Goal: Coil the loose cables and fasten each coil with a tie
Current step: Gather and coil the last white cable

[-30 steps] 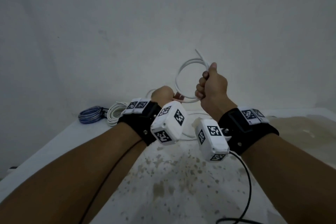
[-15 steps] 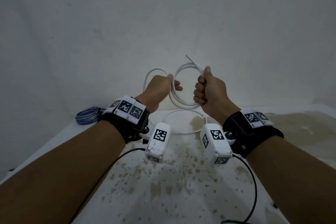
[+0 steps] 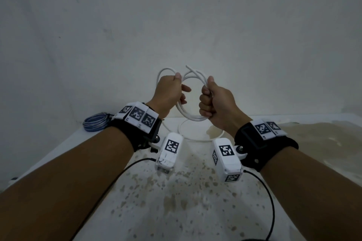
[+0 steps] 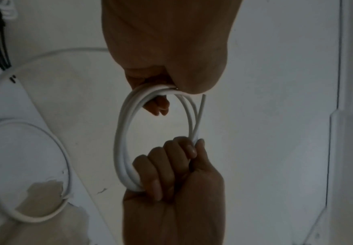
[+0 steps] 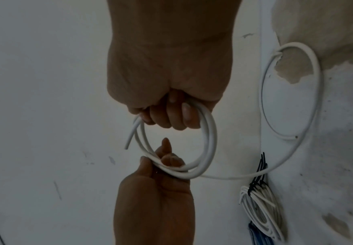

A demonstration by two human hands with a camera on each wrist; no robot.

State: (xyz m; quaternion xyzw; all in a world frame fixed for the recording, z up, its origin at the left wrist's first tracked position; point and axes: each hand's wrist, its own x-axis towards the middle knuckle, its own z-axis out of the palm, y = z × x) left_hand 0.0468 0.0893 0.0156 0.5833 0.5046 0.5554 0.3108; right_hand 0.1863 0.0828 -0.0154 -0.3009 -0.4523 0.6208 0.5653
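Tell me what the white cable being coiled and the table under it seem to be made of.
White cable: probably a wire in smooth, matte plastic or rubber insulation; it bends into springy loops without kinking and shows an even, seamless skin. Table: seemingly a hard surface with a white coating, worn or stained; brownish patches and specks break through it.

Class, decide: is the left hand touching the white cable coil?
Touching. The right wrist view shows the left hand pinching the white cable coil, its thumb pressed onto the strands.

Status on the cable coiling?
Done: a white coil bound with black ties and a blue coil lie on the table. In hand: left hand and right hand hold a part-wound white cable. Left: its tail on the table, then a tie.
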